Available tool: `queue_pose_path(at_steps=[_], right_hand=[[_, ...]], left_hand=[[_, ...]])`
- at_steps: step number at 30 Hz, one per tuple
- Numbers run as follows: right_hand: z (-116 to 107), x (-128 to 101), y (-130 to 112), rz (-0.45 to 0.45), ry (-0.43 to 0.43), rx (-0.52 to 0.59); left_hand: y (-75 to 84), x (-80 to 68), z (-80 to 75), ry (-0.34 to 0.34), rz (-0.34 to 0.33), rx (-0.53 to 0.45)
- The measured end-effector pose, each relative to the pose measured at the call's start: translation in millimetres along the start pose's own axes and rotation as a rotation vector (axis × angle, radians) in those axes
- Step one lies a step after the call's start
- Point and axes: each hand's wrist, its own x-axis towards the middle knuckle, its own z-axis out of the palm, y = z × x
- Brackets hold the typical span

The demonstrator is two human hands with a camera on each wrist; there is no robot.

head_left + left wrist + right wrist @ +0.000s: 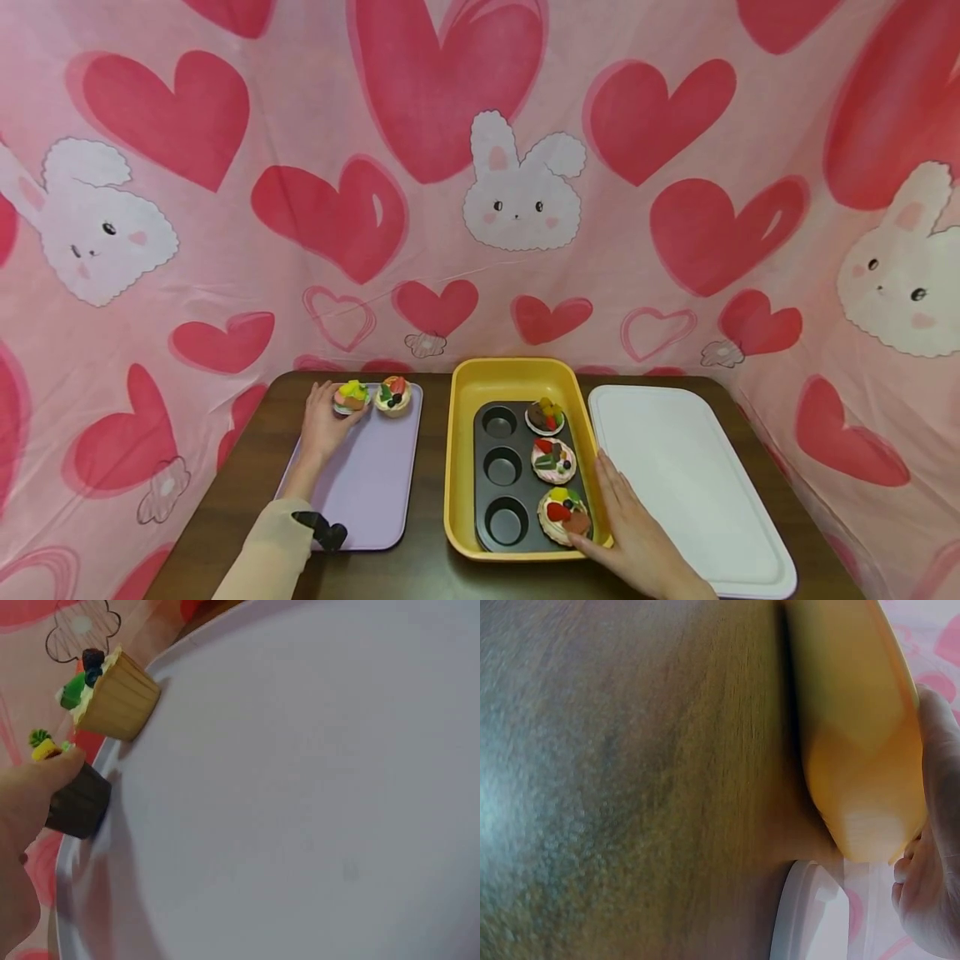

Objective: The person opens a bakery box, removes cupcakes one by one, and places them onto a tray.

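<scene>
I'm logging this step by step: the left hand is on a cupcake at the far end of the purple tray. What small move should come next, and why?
Probably let go and draw the left hand back. The dark-cased cupcake it grips already sits on the purple tray, beside the tan-cased cupcake. Three more wait in the muffin tin, and the right hand rests on the yellow tray.

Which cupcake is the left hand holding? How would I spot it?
Find the purple tray on the table's left side. Two cupcakes sit at its far end. It's the dark-cupped cupcake with yellow topping at the corner, in the left hand; its neighbour has a tan cup.
</scene>
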Motion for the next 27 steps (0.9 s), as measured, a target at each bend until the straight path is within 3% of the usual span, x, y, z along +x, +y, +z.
queue_pose_path(at_steps=[3,9,16,21,27], right_hand=[[-0.6,0.0,0.1,0.008,-0.009,0.009],[0.2,-0.9,0.5,0.004,0.005,0.008],[2.4,-0.8,0.4,-0.003,0.015,0.013],[2.7,0.2,0.9,-0.010,0.011,0.011],[2.7,0.0,1.2,-0.009,0.008,0.008]], left_hand=[[-4.4,-1.7,-1.7,-0.024,0.067,0.104],[-7.5,-4.0,-4.8,-0.088,0.087,0.250],[3.1,-4.4,-10.8,-0.086,0.117,0.326],[17.2,-7.3,-11.7,-0.045,0.192,0.332],[37.3,-10.4,-8.6,-0.053,0.276,0.313]])
